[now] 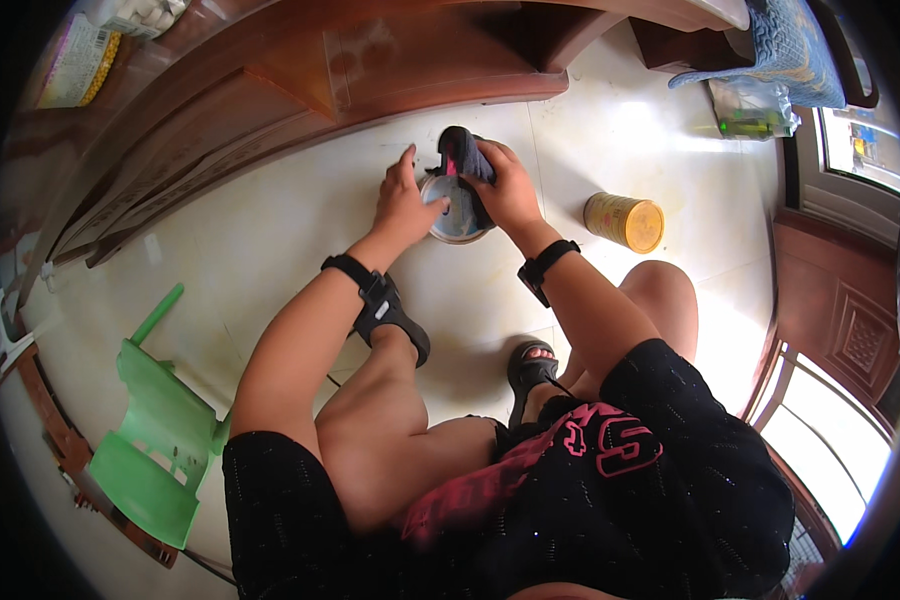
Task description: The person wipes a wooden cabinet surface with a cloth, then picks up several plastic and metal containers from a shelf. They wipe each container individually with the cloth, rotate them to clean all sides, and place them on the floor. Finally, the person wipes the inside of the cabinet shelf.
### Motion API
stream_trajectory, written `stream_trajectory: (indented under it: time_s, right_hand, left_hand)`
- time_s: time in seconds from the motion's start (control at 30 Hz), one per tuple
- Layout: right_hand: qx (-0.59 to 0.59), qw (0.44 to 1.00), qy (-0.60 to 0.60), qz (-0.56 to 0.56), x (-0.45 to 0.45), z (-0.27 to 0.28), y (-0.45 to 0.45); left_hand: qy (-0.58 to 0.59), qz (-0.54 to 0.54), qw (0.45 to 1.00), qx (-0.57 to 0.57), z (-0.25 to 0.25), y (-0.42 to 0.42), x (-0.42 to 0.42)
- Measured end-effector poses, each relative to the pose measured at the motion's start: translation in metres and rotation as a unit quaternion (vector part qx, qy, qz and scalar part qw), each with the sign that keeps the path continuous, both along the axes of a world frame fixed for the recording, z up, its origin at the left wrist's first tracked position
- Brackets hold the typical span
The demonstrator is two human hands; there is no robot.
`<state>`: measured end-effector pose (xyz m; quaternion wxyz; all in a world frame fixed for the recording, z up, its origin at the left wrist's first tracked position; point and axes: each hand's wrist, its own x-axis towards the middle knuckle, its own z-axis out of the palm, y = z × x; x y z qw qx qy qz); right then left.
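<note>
In the head view my right hand (508, 184) grips a dark cloth (465, 154) that shows a pink part. The cloth lies over the far right side of a round container (450, 210) with a pale, worn top, near the floor. My left hand (409, 199) is at the container's left side, its thumb over the top and its other fingers spread upward. Whether the left palm presses on the rim is hard to tell. To the right, a yellow cylindrical can (622, 221) lies apart from both hands on the tiled floor.
A reddish-brown wooden cabinet (435, 97) runs along the far side. At the left stands a green plastic chair (157, 435). A plastic bag (750, 109) and a blue patterned cloth (795, 56) are at the upper right. My sandalled feet are on the floor nearer me.
</note>
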<state>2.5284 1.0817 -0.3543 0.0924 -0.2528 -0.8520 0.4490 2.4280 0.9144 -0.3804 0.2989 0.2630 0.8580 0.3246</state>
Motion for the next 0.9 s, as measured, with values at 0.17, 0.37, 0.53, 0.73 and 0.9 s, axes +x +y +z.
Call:
stream_trajectory:
  time_s: [0.17, 0.37, 0.53, 0.73, 0.9]
  right_hand:
    - [-0.066, 0.984, -0.105, -0.128, 0.018, 0.002, -0.010]
    - [-0.184, 0.947, -0.203, -0.165, 0.072, 0.012, -0.032]
    - [-0.016, 0.979, -0.146, -0.143, 0.084, 0.045, -0.051]
    - [0.283, 0.928, -0.121, 0.208, 0.080, 0.036, -0.070]
    - [0.311, 0.904, -0.161, 0.245, 0.092, 0.052, -0.039]
  left_hand:
    - [-0.039, 0.031, 0.997, -0.061, 0.012, 0.011, 0.000]
    - [-0.033, 0.013, 0.994, -0.104, 0.023, 0.018, -0.003]
    - [0.065, -0.124, 0.984, -0.112, 0.030, 0.025, -0.013]
    - [0.062, -0.134, 0.975, -0.168, 0.036, 0.034, -0.021]
    - [0.083, -0.150, 0.972, -0.164, 0.041, 0.031, -0.021]
